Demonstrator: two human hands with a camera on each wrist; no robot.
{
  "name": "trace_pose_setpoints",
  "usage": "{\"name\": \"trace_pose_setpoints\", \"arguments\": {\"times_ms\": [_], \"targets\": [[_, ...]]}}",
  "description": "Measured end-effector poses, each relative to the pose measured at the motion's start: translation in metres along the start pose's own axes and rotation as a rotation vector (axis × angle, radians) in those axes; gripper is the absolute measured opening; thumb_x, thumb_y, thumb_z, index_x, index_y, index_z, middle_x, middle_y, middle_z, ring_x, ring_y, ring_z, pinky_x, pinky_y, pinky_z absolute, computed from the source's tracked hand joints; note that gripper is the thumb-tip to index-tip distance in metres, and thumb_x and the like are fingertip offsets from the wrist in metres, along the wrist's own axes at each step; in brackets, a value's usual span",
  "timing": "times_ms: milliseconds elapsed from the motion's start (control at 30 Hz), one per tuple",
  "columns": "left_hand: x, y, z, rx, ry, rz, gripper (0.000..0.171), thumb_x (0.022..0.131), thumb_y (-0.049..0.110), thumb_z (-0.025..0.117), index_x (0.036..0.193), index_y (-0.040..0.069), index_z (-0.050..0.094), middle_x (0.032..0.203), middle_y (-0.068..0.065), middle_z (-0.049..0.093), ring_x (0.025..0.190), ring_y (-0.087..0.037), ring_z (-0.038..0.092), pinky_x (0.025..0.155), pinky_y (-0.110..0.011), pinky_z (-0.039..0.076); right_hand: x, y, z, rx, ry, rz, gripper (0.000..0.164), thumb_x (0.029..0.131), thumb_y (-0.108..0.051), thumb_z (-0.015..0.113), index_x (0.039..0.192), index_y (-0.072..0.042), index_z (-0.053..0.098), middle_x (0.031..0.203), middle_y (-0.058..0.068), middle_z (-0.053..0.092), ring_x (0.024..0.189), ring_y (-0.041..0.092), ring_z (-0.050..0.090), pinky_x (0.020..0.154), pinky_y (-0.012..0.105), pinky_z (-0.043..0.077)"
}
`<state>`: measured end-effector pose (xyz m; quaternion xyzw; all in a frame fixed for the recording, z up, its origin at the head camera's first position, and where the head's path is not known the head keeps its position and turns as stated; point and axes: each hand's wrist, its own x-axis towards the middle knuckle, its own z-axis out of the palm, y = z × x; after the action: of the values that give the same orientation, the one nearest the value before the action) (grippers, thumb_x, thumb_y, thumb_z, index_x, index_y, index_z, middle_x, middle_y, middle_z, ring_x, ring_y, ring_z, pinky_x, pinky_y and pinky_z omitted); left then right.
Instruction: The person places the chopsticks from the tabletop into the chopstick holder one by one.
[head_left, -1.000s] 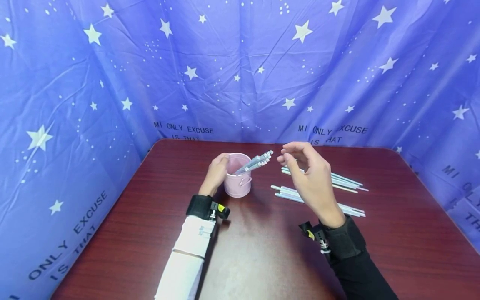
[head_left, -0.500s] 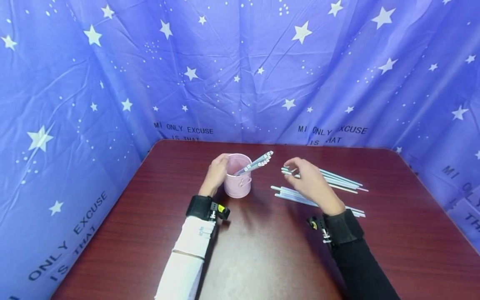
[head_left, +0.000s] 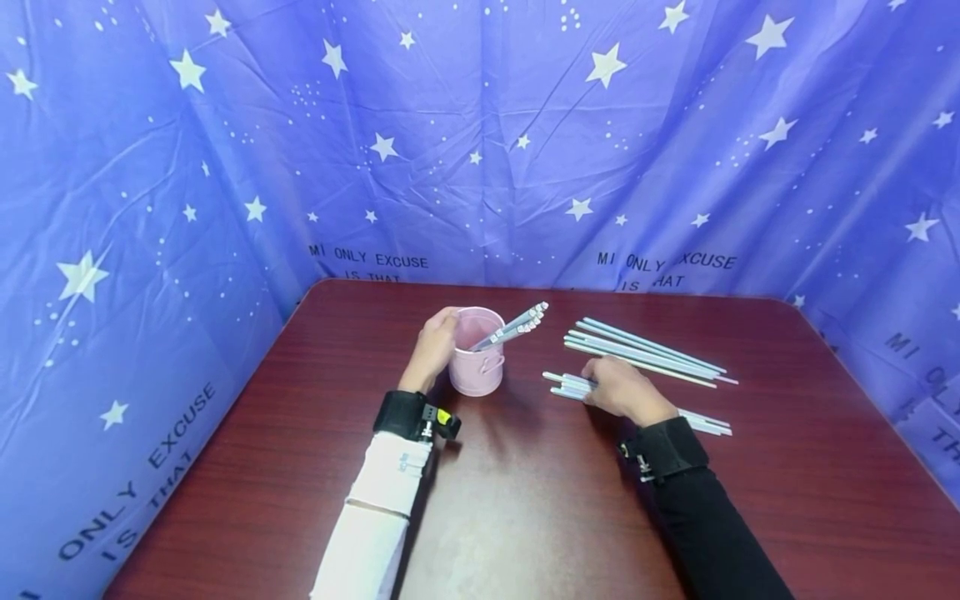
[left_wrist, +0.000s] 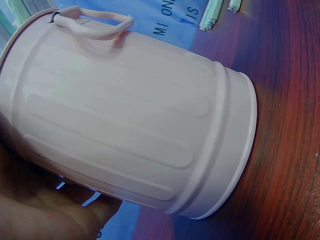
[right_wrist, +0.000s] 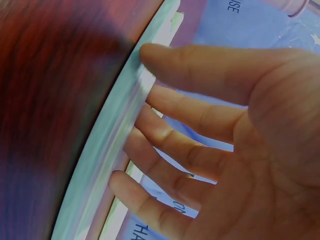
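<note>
Loosely spread right hand (head_left: 624,390), fingertips (right_wrist: 162,97) against the nearer sticks (head_left: 574,385)

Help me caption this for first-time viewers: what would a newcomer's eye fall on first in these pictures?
Probably the blue-violet star-printed cloth, which rises behind and beside the dark red table. Next, the pink bucket, its left side gripped by the left hand, thin sticks leaning out rightward. Farther right, the right hand touches the nearer group of pale sticks; a second group lies beyond.
</note>
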<state>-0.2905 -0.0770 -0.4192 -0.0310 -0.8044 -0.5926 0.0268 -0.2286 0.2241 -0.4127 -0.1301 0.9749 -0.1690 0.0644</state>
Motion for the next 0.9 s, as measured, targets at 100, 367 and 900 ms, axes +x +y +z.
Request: {"name": "trace_pose_setpoints", "arguments": {"times_ms": [100, 367, 900], "targets": [[0.0, 0.0, 0.0, -0.001, 0.001, -0.003, 0.041, 0.113, 0.024, 0.042, 0.14, 0.007, 0.068, 0.148, -0.016, 0.066, 0.145, -0.034, 0.056, 0.126, -0.052, 0.039, 0.001, 0.002, 0.001, 0.005, -0.003, 0.012, 0.03, 0.083, -0.007, 0.084, 0.109, 0.003, 0.075, 0.107, 0.017, 0.075, 0.105, 0.036, 0.07, 0.099, 0.054, 0.057], [0.001, -0.001, 0.0, -0.003, 0.0, -0.009, 0.042, 0.114, 0.025, 0.042, 0.14, 0.007, 0.068, 0.148, -0.016, 0.066, 0.145, -0.033, 0.056, 0.126, -0.052, 0.039, 0.0, 0.003, 0.003, 0.044, 0.004, 0.046, 0.021, 0.082, -0.005, 0.085, 0.097, -0.005, 0.07, 0.093, 0.009, 0.071, 0.091, 0.027, 0.066, 0.086, 0.047, 0.056], [0.0, 0.0, 0.0, -0.018, -0.004, 0.001, 0.042, 0.113, 0.024, 0.042, 0.139, 0.006, 0.068, 0.147, -0.017, 0.066, 0.143, -0.033, 0.057, 0.126, -0.052, 0.039, -0.004, -0.002, -0.008, 0.079, 0.087, -0.063, 0.014, 0.094, -0.004, 0.073, 0.086, -0.01, 0.064, 0.081, 0.002, 0.065, 0.079, 0.021, 0.06, 0.076, 0.04, 0.052]]}}
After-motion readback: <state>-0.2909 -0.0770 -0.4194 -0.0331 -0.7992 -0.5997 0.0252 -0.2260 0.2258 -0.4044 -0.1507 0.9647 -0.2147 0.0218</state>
